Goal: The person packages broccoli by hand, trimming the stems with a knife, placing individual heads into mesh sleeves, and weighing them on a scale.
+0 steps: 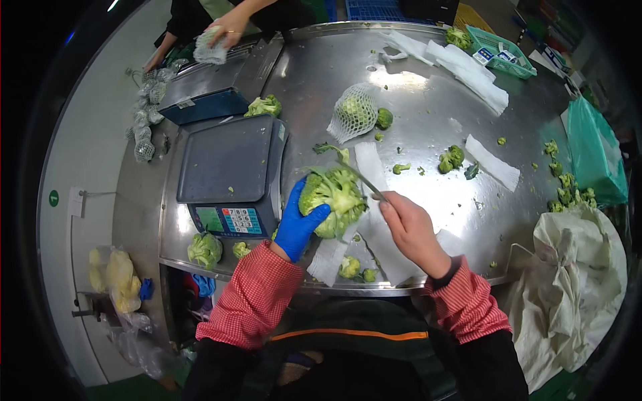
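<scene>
A broccoli head (pixel 338 197), its pale cut stems turned up, is gripped by my left hand (pixel 297 220) in a blue glove. My bare right hand (pixel 413 230) is closed around a knife (pixel 366 180), whose thin blade points up and left over the broccoli's edge. A trimmed leafy piece (pixel 333 151) shows just beyond the head. Under and beside my hands lie white foam net sleeves (pixel 384 250). Small florets (pixel 350 267) sit near the table's front edge. Further back is a netted broccoli (pixel 356 113).
A digital scale (pixel 231 160) stands left, with a second scale (pixel 221 80) behind it. Another person's hand (pixel 229 28) holds a netted broccoli there. Florets (pixel 451 159) dot the steel table (pixel 314 73). A green basket (pixel 501 53) is back right; a white sack (pixel 568 287) hangs right.
</scene>
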Tool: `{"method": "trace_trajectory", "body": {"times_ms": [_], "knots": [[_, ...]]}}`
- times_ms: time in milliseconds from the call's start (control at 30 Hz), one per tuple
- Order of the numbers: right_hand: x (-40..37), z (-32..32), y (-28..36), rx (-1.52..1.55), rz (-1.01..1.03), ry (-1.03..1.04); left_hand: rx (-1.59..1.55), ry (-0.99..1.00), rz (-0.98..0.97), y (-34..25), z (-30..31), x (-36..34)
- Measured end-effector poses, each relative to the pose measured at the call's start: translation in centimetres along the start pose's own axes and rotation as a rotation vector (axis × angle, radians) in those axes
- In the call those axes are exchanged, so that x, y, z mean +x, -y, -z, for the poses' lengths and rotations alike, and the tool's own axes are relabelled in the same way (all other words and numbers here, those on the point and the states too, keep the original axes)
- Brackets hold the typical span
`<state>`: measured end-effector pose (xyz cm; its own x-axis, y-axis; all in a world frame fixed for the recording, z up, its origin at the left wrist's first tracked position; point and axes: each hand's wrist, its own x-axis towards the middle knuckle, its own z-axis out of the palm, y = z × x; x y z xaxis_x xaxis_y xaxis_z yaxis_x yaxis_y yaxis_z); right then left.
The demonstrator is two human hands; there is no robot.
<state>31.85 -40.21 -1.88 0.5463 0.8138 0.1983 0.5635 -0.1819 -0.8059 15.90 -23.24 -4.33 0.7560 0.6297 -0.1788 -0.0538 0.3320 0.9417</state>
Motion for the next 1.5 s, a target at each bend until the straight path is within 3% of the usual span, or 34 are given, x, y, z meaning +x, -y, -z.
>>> {"method": "trace_trajectory", "body": {"times_ms": [33,133,267,400,467,600,667,767,867,967,1067,1100,1167,1200,1300,1367,1467,1500], "knots": [[-0.6,0.0,0.0,-0.124,0.113,-0.082,0.149,-0.066,-0.089,0.0,0.4,-0.2],[-1.6,0.6,1.6,-0.42,0.115,-0.012,0.263,-0.117,-0.197,0.1,1.2,-0.1],[-1.3,-0.3,-0.2,-0.532,0.185,-0.028,0.345,-0.11,-0.322,0.2,0.8,-0.4],[-1.1,1.3,-5.5,0.451,-0.644,0.001,0.371,-0.14,-0.369,-0.2,1.8,-0.1],[-1.4,1.3,-4.9,0.552,-0.651,0.043,0.316,-0.205,-0.32,-0.6,3.5,0.1],[-2.7,-2.8,-4.0,0.21,-0.344,0.197,0.027,-0.276,-0.12,-3.0,10.4,2.8],[-3.0,-4.7,-3.1,0.11,-0.305,0.319,0.197,-0.508,-0.12,-3.9,14.1,4.3],[-3.0,-7.7,-1.8,0.113,-0.325,0.414,0.412,-0.575,0.034,-4.2,17.9,5.2],[-1.5,-11.1,0.5,0.077,-0.288,0.433,0.536,-0.569,-0.041,-4.0,19.1,5.5],[-0.2,-16.0,0.6,-0.074,-0.331,0.442,0.536,-0.731,-0.187,-4.5,18.3,3.7],[-0.2,-20.1,-1.8,0.132,-0.253,0.419,0.506,-0.803,-0.422,-3.4,17.8,0.3],[-0.1,-20.4,-2.7,0.279,-0.365,0.466,0.552,-0.835,-0.45,-3.0,17.0,-1.5],[0.1,-19.5,-3.4,0.59,-0.637,0.532,0.352,-0.687,-0.415,1.0,16.5,-4.8],[0.4,-18.4,-2.8,0.763,-0.786,0.556,0.223,-0.603,-0.264,3.0,16.1,-6.3],[0.3,-15.6,-0.2,0.909,-0.765,0.403,0.089,-0.456,0.211,5.0,10.8,-7.9],[0.2,-14.5,0.9,0.968,-0.704,0.329,-0.02,-0.145,-0.241,8.1,8.1,-6.5],[0.4,-12.9,2.7,1.025,-0.638,0.259,-0.132,-0.269,-0.226,4.5,3.5,-3.7],[0.6,-11.7,3.2,0.924,-0.583,0.337,-0.197,-0.283,-0.143,3.6,3.0,-2.7]]}}
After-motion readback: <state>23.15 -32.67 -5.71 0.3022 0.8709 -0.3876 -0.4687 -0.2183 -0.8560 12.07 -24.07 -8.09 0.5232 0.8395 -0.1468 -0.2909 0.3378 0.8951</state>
